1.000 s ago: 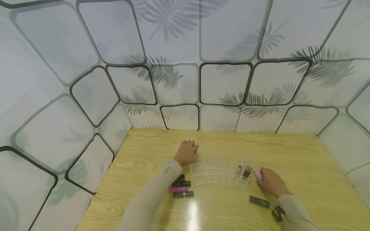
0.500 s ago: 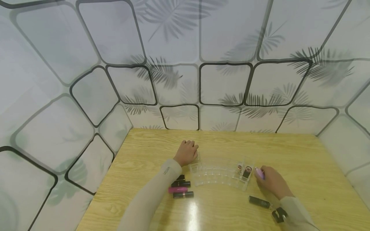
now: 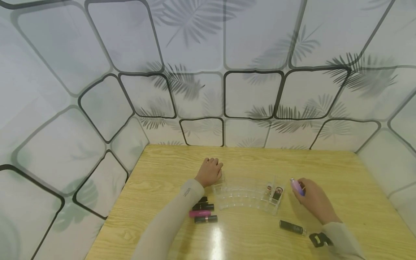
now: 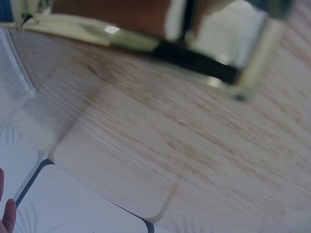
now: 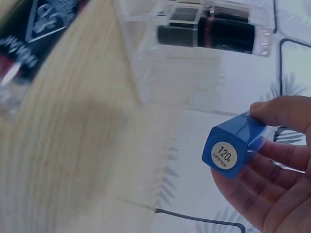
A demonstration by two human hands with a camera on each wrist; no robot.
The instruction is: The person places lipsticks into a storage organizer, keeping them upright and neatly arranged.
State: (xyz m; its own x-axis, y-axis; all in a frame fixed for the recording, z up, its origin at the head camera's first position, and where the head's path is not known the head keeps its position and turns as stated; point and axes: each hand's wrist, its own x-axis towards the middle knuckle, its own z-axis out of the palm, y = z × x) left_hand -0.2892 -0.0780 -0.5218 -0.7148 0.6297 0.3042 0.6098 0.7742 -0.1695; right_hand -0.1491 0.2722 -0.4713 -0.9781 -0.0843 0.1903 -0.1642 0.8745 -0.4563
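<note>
My right hand [image 3: 313, 198] grips a lipstick tube [image 3: 297, 187] shaded from pink-purple to blue, just right of the clear organizer. In the right wrist view, thumb and fingers hold this lipstick [image 5: 235, 145], its labelled blue end towards the camera. The clear curved organizer [image 3: 245, 196] has tiered slots; two lipsticks [image 3: 277, 193] stand at its right end. My left hand [image 3: 209, 172] lies at the organizer's far left corner, and whether it grips the edge is hidden. Only fingertips [image 4: 8, 216] show at the left wrist view's edge.
Black tubes [image 3: 206, 219] and a magenta tube [image 3: 200, 213] lie beside the left forearm. A black printed tube [image 3: 291, 227] lies near the right wrist. A blurred gold-edged shiny object [image 4: 194, 58] fills the top of the left wrist view. Patterned panels wall the table's back.
My right hand has moved right and slightly away from the organizer with the lipstick, which now shows more of its length. The left hand has stayed in place.
</note>
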